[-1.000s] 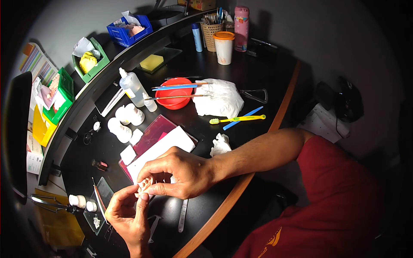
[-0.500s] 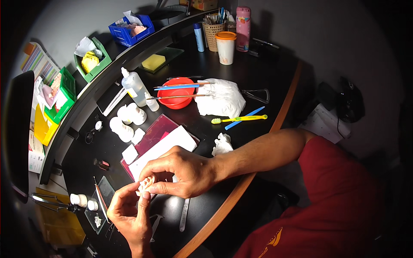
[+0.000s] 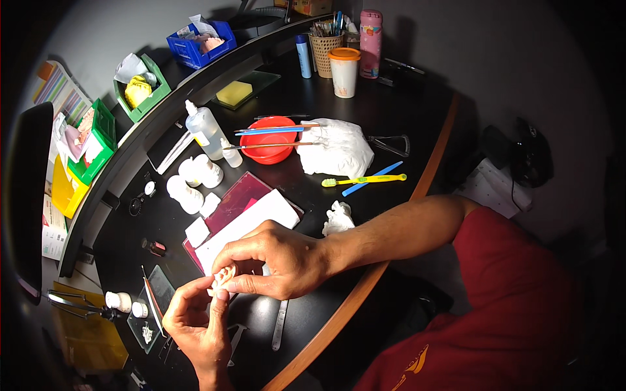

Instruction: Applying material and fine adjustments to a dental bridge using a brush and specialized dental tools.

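Observation:
Between my two hands is a small peach-coloured dental model [image 3: 224, 276], mostly covered by the fingers. My left hand [image 3: 199, 326] pinches its near left side with thumb and fingertips. From the right, my right hand [image 3: 283, 264] comes over the top, its thumb and curled fingers closed on the other side. Whether the right fingers also hold a small tool is hidden. Under the right hand lies a white pad [image 3: 244, 234] on a dark red folder [image 3: 238, 195]. A metal strip tool [image 3: 280, 326] rests on the black table below that hand.
White jars [image 3: 186, 194], a clear squeeze bottle [image 3: 204, 130] and a red bowl [image 3: 270, 155] with brushes across it stand beyond my hands. A white cloth bundle [image 3: 336, 150] and yellow toothbrush [image 3: 365, 180] lie rightward. A glass slab [image 3: 163, 287] sits left; a wooden edge [image 3: 352, 309] borders the table.

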Demonstrator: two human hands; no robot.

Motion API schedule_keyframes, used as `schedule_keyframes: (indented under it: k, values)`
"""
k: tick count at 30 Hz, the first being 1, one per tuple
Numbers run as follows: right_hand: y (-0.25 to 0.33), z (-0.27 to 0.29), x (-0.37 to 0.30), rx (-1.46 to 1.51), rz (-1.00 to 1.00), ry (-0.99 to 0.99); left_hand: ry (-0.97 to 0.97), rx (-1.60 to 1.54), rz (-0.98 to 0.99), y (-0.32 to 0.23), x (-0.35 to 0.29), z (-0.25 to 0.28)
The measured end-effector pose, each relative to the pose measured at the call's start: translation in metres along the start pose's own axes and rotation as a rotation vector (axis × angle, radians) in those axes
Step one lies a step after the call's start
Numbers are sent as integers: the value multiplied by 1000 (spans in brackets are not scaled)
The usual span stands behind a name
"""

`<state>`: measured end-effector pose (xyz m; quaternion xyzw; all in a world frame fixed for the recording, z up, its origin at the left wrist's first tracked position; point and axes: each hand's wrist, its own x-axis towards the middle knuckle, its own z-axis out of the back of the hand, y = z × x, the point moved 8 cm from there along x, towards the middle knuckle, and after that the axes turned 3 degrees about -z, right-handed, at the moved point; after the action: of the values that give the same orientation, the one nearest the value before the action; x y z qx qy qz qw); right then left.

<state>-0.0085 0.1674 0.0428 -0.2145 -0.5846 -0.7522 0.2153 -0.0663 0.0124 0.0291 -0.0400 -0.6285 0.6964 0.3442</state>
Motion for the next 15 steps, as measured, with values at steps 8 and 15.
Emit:
schedule_keyframes:
  k: [8, 15]
  values:
    - [-2, 1, -2, 147, -61, -14, -1, -2, 17, 1, 1, -2]
    - [-7, 0, -1, 73, -24, 24, -46, 30, 18, -1, 2, -3]
